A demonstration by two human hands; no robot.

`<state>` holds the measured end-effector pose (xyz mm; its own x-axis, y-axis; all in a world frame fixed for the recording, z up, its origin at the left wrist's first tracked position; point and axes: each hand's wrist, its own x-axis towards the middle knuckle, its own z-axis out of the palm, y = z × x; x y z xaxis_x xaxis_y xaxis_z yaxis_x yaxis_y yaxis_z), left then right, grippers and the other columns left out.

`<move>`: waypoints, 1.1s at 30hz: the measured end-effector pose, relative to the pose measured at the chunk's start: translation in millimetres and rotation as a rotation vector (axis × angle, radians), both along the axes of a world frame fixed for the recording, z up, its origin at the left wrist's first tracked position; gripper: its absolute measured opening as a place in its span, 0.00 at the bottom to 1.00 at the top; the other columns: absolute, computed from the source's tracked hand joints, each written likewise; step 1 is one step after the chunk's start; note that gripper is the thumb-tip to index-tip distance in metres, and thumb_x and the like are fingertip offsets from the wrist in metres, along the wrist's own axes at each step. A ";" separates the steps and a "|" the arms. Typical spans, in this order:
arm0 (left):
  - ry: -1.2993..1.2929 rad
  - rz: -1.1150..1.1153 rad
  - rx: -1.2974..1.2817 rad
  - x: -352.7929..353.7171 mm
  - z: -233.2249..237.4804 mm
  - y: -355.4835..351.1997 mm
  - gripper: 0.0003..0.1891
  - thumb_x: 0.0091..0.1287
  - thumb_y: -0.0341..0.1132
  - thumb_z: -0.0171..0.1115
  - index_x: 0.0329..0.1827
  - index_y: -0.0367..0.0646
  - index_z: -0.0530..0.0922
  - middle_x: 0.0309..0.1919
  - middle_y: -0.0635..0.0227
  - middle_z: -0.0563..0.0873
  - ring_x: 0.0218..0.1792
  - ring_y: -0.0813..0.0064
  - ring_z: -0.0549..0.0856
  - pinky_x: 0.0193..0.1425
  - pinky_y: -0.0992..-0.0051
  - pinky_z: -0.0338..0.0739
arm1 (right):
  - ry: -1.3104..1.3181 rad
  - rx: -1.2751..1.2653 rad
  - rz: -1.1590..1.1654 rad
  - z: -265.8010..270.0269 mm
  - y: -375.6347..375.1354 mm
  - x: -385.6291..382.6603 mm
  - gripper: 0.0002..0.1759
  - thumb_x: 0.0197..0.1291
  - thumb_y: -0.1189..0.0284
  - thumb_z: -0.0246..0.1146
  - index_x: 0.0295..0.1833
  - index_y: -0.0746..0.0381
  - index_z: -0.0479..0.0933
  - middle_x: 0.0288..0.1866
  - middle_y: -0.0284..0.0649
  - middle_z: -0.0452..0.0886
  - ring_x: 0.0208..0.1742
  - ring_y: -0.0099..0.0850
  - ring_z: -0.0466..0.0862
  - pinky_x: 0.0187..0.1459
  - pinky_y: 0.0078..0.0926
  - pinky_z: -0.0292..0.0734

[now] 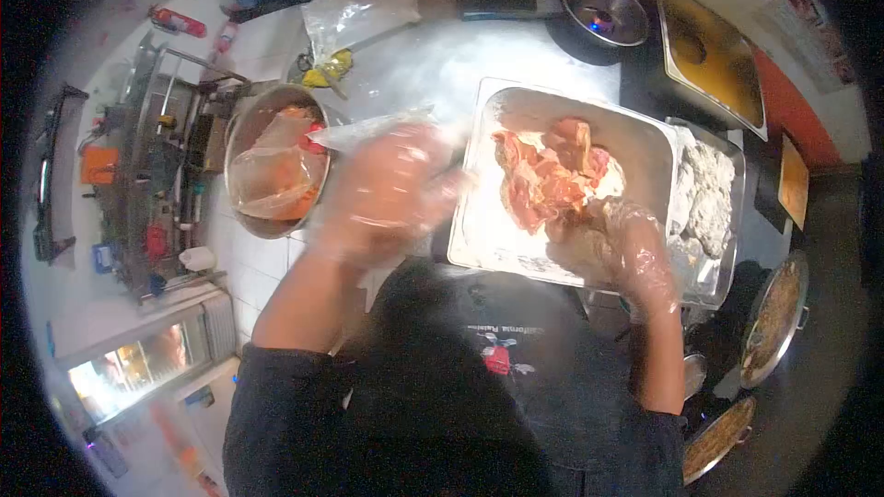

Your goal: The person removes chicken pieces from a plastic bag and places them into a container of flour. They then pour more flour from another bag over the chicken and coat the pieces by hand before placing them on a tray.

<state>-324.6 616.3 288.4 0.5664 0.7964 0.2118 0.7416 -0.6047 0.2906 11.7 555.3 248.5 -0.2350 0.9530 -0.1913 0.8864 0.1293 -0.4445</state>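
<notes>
Raw meat pieces point(552, 175) lie in a deep metal tray point(645, 147) whose floor has white powder on it. My right hand point(635, 244), in a clear plastic glove, is inside the tray at its near right, beside the meat; its fingers are blurred and partly in shadow. My left hand point(396, 175), also in clear plastic, is smeared by motion at the tray's left rim, and its grip cannot be made out. Loose clear plastic point(378, 129) sticks out beyond it. Right of the tray, a clear container point(732, 258) holds white, powder-coated pieces point(709, 193).
An oval pot point(235, 166) with reddish contents and a plastic bag stands left. Behind are a plastic bag point(359, 18), a round metal bowl point(626, 9) and a tray of yellow liquid point(718, 55). Round pans point(778, 317) sit at the right, and racks point(175, 156) stand far left.
</notes>
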 end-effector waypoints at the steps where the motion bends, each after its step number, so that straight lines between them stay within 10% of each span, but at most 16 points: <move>1: 0.051 0.173 -0.018 -9.9 12.1 2.7 0.29 0.64 0.39 0.71 0.69 0.44 0.79 0.55 0.50 0.87 0.55 0.46 0.86 0.64 0.54 0.79 | 0.044 -0.011 -0.043 -0.8 -1.0 -0.7 0.17 0.60 0.73 0.67 0.54 0.63 0.84 0.51 0.57 0.86 0.54 0.58 0.85 0.56 0.49 0.81; 10: 0.162 0.367 0.099 -72.8 -39.2 48.1 0.07 0.69 0.39 0.65 0.43 0.45 0.81 0.37 0.51 0.86 0.39 0.46 0.86 0.45 0.50 0.79 | 0.181 0.066 -0.048 -8.4 -2.1 -12.7 0.23 0.60 0.65 0.72 0.60 0.63 0.83 0.55 0.55 0.85 0.56 0.56 0.84 0.60 0.52 0.78; 14: 0.199 0.564 0.184 -66.6 -47.0 40.5 0.12 0.66 0.32 0.68 0.52 0.47 0.81 0.40 0.54 0.87 0.41 0.44 0.87 0.46 0.52 0.82 | 0.217 0.150 -0.011 -26.4 -12.4 -22.9 0.20 0.62 0.66 0.70 0.57 0.62 0.83 0.55 0.53 0.85 0.57 0.55 0.83 0.62 0.51 0.77; 18: 0.203 -0.103 0.137 -88.3 -28.0 42.3 0.30 0.59 0.30 0.74 0.67 0.49 0.79 0.50 0.54 0.88 0.49 0.45 0.87 0.51 0.53 0.83 | 0.249 0.046 0.109 12.0 -9.7 -45.8 0.20 0.62 0.66 0.70 0.58 0.62 0.83 0.52 0.53 0.85 0.57 0.53 0.82 0.63 0.50 0.76; 27: 0.412 0.147 -0.268 -78.9 -27.4 78.7 0.28 0.72 0.61 0.60 0.54 0.44 0.86 0.48 0.48 0.89 0.52 0.45 0.88 0.57 0.53 0.82 | 0.191 0.188 0.050 40.5 -26.7 -132.0 0.22 0.61 0.67 0.72 0.59 0.62 0.82 0.55 0.50 0.85 0.59 0.52 0.83 0.64 0.49 0.76; 33: 0.098 -0.072 -0.219 -91.8 -44.5 101.8 0.16 0.68 0.44 0.61 0.51 0.47 0.89 0.49 0.51 0.90 0.51 0.47 0.89 0.59 0.51 0.82 | 0.155 0.732 -0.037 -64.8 45.5 -232.2 0.22 0.56 0.73 0.69 0.58 0.62 0.82 0.47 0.53 0.86 0.50 0.50 0.87 0.53 0.50 0.82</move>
<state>-416.4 718.1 243.9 0.6330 0.7739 -0.0201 0.7296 -0.5877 0.3498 -220.5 600.7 183.6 -0.1733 0.8317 0.5275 0.8300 0.4117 -0.3763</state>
